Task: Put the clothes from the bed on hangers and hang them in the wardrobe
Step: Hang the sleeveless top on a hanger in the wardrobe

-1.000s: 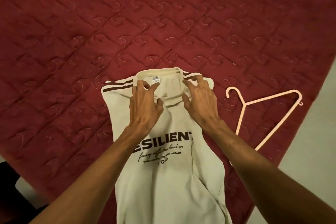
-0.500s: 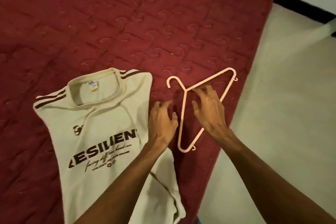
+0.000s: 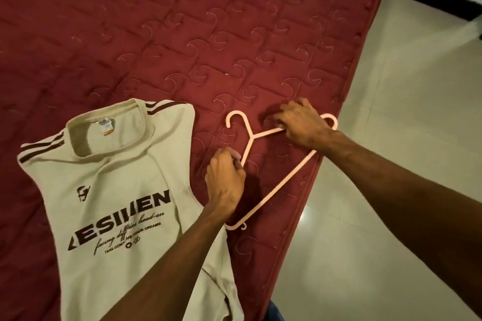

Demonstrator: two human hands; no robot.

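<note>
Obs.: one garment in view, a cream T-shirt [image 3: 117, 190] with brown shoulder stripes and a dark chest print. It lies face up and flat on the maroon quilted bedspread [image 3: 182, 34], at about 8 o'clock in the frame, with the neck opening [image 3: 104, 138] toward 12. The sleeves look tucked under, though I cannot confirm this.

A pink plastic hanger [image 3: 284, 181] is at 3 o'clock of the shirt, just beside it and close to the bed's edge. Its hook [image 3: 234, 116] points to roughly 11 o'clock. Pale tiled floor [image 3: 391, 164] lies beyond at 3 to 5 o'clock. The wardrobe is not in view.

Grip: the left hand [image 3: 225, 180] has its fingers curled round one shoulder arm of the hanger, just below the neck. The right hand [image 3: 300, 125] has its fingers curled over the other shoulder arm, near its outer end. Both are holding the hanger, not the shirt. I cannot tell whether the hanger is clear of the cover or resting on it.

Step (judged): picking up the hanger, which comes before dressing the shirt onto it. Nothing is hung yet, so the task is early.

Next move calls for:
- carrying the hanger toward 9 o'clock, over to the shirt
- freeing one hand to open the neck or hem
- feeding one shoulder arm in, then the other, with the hook left out through the neck

Risk (judged): the neck looks snug, so the hanger should go in at a tilt and not be forced.
</note>
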